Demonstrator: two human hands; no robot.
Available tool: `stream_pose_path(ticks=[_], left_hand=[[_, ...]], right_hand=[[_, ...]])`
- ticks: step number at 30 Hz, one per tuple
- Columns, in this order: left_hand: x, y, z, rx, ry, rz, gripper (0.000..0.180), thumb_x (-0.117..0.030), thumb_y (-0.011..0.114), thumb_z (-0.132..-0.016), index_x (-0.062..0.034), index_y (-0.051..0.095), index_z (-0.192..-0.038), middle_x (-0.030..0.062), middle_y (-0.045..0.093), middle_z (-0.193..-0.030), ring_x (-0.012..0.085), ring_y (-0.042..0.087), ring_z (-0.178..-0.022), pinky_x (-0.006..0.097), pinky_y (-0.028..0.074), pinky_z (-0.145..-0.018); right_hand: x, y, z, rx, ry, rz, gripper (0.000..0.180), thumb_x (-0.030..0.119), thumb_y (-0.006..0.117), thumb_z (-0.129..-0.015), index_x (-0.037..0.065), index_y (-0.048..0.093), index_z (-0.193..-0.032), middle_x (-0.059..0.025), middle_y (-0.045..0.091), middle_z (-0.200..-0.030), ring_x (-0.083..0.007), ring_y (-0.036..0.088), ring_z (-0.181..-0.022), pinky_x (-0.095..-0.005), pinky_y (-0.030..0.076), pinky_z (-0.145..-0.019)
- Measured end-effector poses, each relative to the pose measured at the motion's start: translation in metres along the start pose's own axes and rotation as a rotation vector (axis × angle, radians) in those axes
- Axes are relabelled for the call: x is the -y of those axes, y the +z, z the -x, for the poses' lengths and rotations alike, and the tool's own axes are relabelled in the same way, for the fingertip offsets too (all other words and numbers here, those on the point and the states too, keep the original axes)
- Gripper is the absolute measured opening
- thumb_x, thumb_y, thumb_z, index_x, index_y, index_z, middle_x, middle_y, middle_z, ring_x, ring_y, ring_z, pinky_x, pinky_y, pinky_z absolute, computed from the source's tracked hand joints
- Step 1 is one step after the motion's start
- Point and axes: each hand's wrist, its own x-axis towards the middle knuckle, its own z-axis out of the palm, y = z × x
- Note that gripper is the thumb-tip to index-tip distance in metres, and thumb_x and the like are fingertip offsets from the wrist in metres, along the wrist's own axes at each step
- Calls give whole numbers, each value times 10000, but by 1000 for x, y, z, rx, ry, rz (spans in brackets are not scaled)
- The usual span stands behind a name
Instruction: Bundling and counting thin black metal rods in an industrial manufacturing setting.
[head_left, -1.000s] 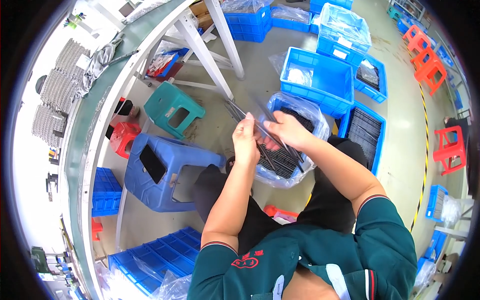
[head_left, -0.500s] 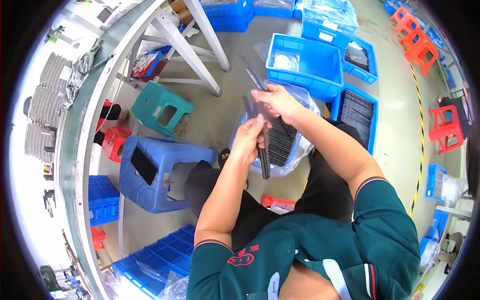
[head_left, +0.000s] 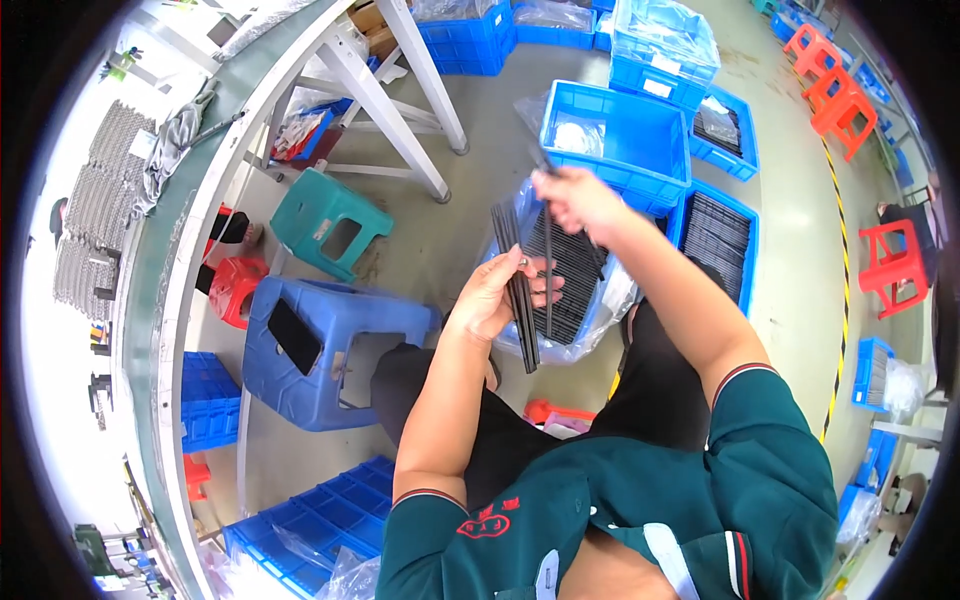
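My left hand point(head_left: 487, 295) is closed round a bundle of thin black strips point(head_left: 522, 330), which stand nearly upright in its grip, tilted a little. Off to its right and slightly farther away, my right hand point(head_left: 583, 203) is blurred, its fingers pinched on a slim black strip point(head_left: 548, 290) that hangs down close to the left fingertips. Whether it holds one strip or more I cannot tell. Under both hands sits a bin with a clear plastic liner point(head_left: 612, 308), filled with rows of similar black strips point(head_left: 572, 290).
Beyond stands a blue crate point(head_left: 655, 165) with a plastic bag inside; a crate of black strips point(head_left: 715, 240) is at its right. On my left are a blue stool point(head_left: 270, 385) bearing a phone point(head_left: 294, 335), a green stool point(head_left: 300, 215) and a long workbench point(head_left: 165, 270).
My right hand has drawn away from the left, toward the right, with its strip now hanging more upright. The left hand keeps its bundle and sits slightly lower.
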Motion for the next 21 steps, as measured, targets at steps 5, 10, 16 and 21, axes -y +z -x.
stream_pose_path(ticks=[5, 10, 16, 21], left_hand=[[0, 7, -2, 14, -13, -20, 363, -409, 541, -895, -68, 553, -771, 55, 539, -834, 203, 537, -694, 383, 482, -638], [-1, -3, 0, -9, 1, 98, 337, -400, 568, -884, -81, 547, -778, 11, 473, -736, 125, 397, -538, 271, 339, -486], [-21, -9, -3, -382, 358, 119, 326, -395, 509, -921, -94, 514, -798, -9, 438, -690, 115, 392, -559, 273, 367, -514], [-25, -11, -7, -438, 485, 129, 325, -377, 530, -915, -56, 523, -865, -3, 436, -693, 107, 397, -577, 260, 368, -523]], right_hand=[[-15, 28, 13, 50, -166, 670, 388, 343, 589, -860, -28, 560, -749, -166, 607, -649, -252, 620, -594, -366, 465, -576], [-19, 34, 7, 19, -280, 886, 375, 348, 560, -873, -18, 570, -790, -178, 591, -642, -305, 620, -641, -384, 464, -606], [-13, 29, 28, 189, -47, 348, 230, 228, 497, -908, 3, 487, -955, -82, 581, -628, -111, 481, -438, -250, 379, -404], [-16, 33, 41, 268, 18, 261, 152, 166, 537, -890, 54, 453, -947, -65, 561, -637, -73, 420, -429, -211, 306, -379]])
